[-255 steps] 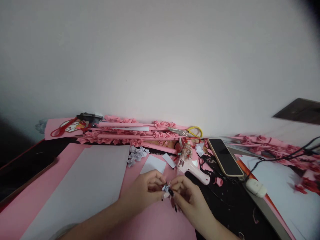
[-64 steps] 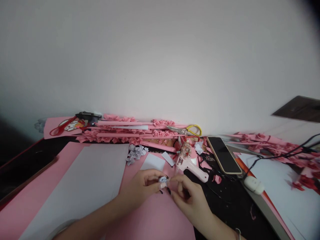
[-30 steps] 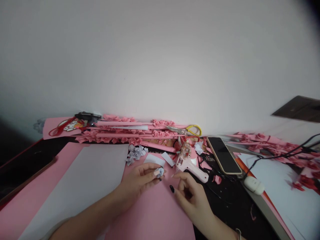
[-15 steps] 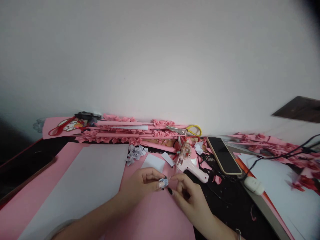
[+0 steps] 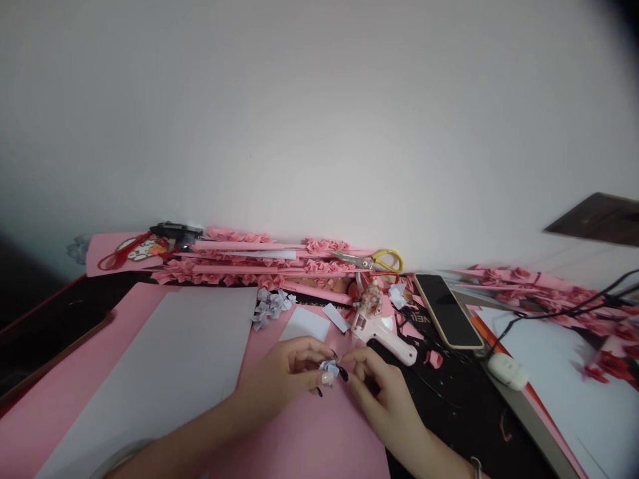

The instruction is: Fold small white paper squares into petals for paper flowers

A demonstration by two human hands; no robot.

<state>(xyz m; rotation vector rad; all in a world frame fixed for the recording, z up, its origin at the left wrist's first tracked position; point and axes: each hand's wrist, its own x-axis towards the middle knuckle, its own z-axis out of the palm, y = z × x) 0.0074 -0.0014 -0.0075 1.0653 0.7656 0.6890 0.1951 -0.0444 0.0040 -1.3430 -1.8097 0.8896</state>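
A small white-blue folded paper flower [image 5: 329, 367] is pinched between the thumb and fingers of my left hand [image 5: 284, 372], above a pink sheet [image 5: 319, 432]. Closing in from the right, my right hand [image 5: 382, 389] has its thumb and forefinger pressed together at the flower's right edge. The flower's underside is hidden by the fingers. Just beyond the hands lie a pile of similar white paper flowers [image 5: 272, 307], a white paper square [image 5: 305, 324] and a narrow white strip [image 5: 336, 318]. A pale pink glue gun [image 5: 382, 336] rests behind my right hand.
Pink paper flowers on long stems [image 5: 249, 269] line the wall, with yellow-handled scissors [image 5: 387, 259] on top. A phone [image 5: 446, 313], a white earbud case [image 5: 508, 370] and cables are at the right. A large white sheet [image 5: 170, 359] spreads at the left.
The flower has turned slightly in my left fingers. My right thumb and forefinger have come in to touch its right edge. Everything else stays in place.
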